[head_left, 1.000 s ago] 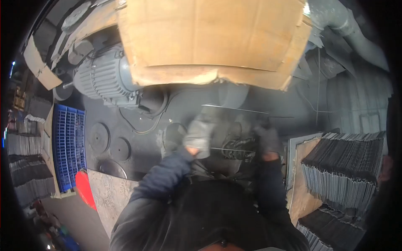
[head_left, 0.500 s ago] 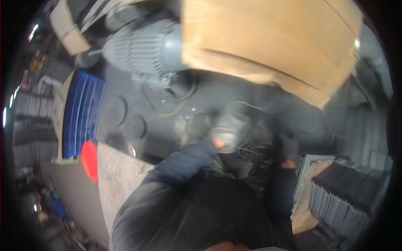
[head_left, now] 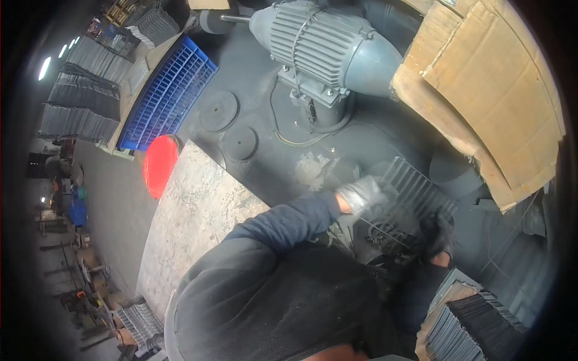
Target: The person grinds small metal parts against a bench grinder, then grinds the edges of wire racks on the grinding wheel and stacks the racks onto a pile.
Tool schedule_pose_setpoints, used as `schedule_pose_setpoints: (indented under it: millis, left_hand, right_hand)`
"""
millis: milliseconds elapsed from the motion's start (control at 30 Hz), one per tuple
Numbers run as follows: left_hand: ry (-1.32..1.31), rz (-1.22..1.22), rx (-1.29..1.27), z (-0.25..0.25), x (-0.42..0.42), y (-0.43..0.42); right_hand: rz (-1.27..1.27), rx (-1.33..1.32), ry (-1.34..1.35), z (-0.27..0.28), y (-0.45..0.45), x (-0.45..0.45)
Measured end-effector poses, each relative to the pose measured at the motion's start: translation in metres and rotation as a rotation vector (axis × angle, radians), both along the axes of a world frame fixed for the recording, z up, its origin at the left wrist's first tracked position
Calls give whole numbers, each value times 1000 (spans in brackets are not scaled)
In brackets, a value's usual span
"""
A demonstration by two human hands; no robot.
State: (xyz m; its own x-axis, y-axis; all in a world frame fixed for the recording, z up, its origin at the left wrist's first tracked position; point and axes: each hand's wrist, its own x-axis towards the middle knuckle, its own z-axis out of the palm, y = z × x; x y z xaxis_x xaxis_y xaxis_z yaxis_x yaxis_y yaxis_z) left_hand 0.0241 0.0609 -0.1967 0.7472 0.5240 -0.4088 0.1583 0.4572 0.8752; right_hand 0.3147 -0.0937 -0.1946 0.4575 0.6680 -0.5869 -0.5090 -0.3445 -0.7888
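Note:
A grey slatted metal grate (head_left: 412,188) is held at a slant in front of my body, in the middle right of the head view. My left hand (head_left: 365,195), in a light grey glove, is closed on its left side. At its lower right edge is my right hand (head_left: 438,236), in a dark, dirty glove; its fingers are partly hidden and appear wrapped round the edge. Underneath the grate lies a dark jumble of parts (head_left: 385,237) that I cannot make out. Crumpled pale scraps (head_left: 316,168) lie just beyond my left hand.
A grey electric motor (head_left: 316,45) with a shaft stands ahead. Cardboard (head_left: 487,90) overhangs at the upper right. Stacked dark plates (head_left: 475,328) stand at lower right. On the left are a worn board (head_left: 198,204), a red disc (head_left: 161,166) and a blue pallet (head_left: 168,93).
The view has swung, so the motor and cardboard sit further right. Both hands appear further right; the grate between them, blurred before, now shows its slats clearly.

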Motion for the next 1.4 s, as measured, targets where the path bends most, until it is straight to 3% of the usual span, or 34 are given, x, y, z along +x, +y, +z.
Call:
schedule_pose_setpoints:
  millis: [33, 100, 200, 267, 300, 333, 367, 400, 433, 500, 567, 633, 667, 733, 833, 867, 900, 967, 1033, 1067, 1100, 1133, 1200, 1267, 1300, 1333, 1400]
  left_hand:
    - [131, -77, 206, 20, 15, -1]
    - [264, -185, 538, 1, 52, -7]
    - [131, -216, 795, -64, 104, -32]
    - [-109, -140, 787, -33, 81, -29]
    - [3, -204, 737, -9, 69, -21]
    - [-59, -153, 401, 10, 47, -13]
    - [-134, -38, 27, 29, 25, -5]
    - [-176, 108, -292, 48, 3, 2]
    - [-130, 173, -259, 41, -9, 9]
    - [-32, 299, -192, 28, -32, 24]
    - [30, 194, -115, 32, -22, 29]
    - [2, 81, 34, 17, 9, 27]
    - [3, -2, 122, 14, 34, 21]
    - [2, -159, 278, 17, 82, 2]
    - [36, -284, 354, 15, 112, -24]
    - [-98, -212, 429, 5, 109, -25]
    - [-322, -215, 685, -4, 85, -15]
    - [-577, -219, 505, 9, 16, 12]
    - [-201, -68, 179, -31, -59, 33]
    - [-12, 15, 391, -28, -92, 43]
    - [206, 92, 573, -24, -125, 53]
    - [245, 98, 853, 23, -150, 51]
    - [616, -275, 1299, 85, -191, 66]
    - [254, 267, 259, 152, -174, 32]
    - [290, 193, 383, 167, -167, 24]
    - [324, 125, 509, 181, -160, 16]
    - [135, 182, 480, 226, -106, -22]
  right_hand:
    - [152, 56, -365, 23, -15, -2]
    - [455, 157, -1103, 64, -43, -12]
    - [79, -110, -375, 42, -89, 34]
    - [166, -196, -385, 94, -72, 8]
    - [171, -136, -336, 96, -63, -3]
    - [176, -78, -285, 98, -54, -13]
    - [154, 89, -193, 66, -49, -15]
    - [246, 115, -295, 48, -31, -20]
    - [329, 143, -401, 30, -14, -26]
    - [174, 155, -129, 30, 13, -52]
    - [139, 72, -3, 36, 21, -55]
    - [173, 205, -170, 24, -16, -14]
    - [46, 266, -44, 32, -37, -1]
    - [-123, 204, -51, 50, -82, 25]
    - [-112, 68, -250, 79, -90, 29]
    - [-64, 99, -289, 67, -87, 30]
    - [-19, 132, -327, 56, -84, 31]
    - [137, 225, -47, -26, -41, 40]
    - [266, 162, 136, -25, 12, -20]
    - [317, 93, -22, 15, 41, -69]
    - [240, 252, -57, 45, 53, -109]
    - [243, 337, -164, 51, 48, -126]
    - [312, 425, -462, 52, 33, -144]
    - [253, 512, -633, 80, 29, -151]
    - [119, 583, -609, 137, 23, -154]
    - [60, 618, -651, 157, 21, -158]
    - [16, 652, -807, 185, 19, -164]
